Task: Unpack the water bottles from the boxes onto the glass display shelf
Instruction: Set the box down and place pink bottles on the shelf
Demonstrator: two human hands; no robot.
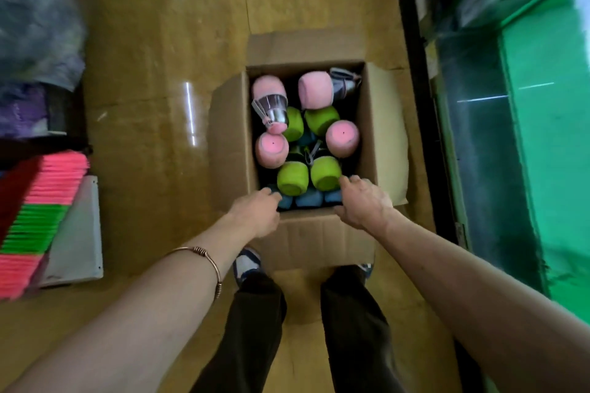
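a: what takes up the most room?

b: the glossy brown floor (153, 57), and along the right edge the glass display shelf (498, 80) with green behind its panes. on the floor just beside it stands an open cardboard box (230, 143), flaps folded outward.

a: and inside the box?

b: water bottles packed close, most showing their bases. pink bottles (342, 137) sit at the far corners and along both sides, one of them lying so that its clear cap (271, 107) shows. green bottles (293, 178) fill the middle and the near row. blue bottles (308, 199) lie along the near wall, partly hidden under the green ones.

a: what is at the left?

b: a stack of pink and green flat items (38, 214), blurred, resting on a pale board (81, 239). above it, dark blurred bundles that cannot be identified.

a: where is the person?

b: standing at the near side of the box, dark trousers (252, 329) and one blue-and-white shoe (245, 263) visible below.

a: the hands?

b: the left hand (258, 214) reaches over the near left corner, fingers curled down into the box by the blue bottles; whether it grips one cannot be told. a copper bangle (207, 265) circles that forearm. the right hand (364, 201) is spread loosely, fingertips (344, 180) touching the near right green bottle, thumb along the box's near wall, holding nothing.
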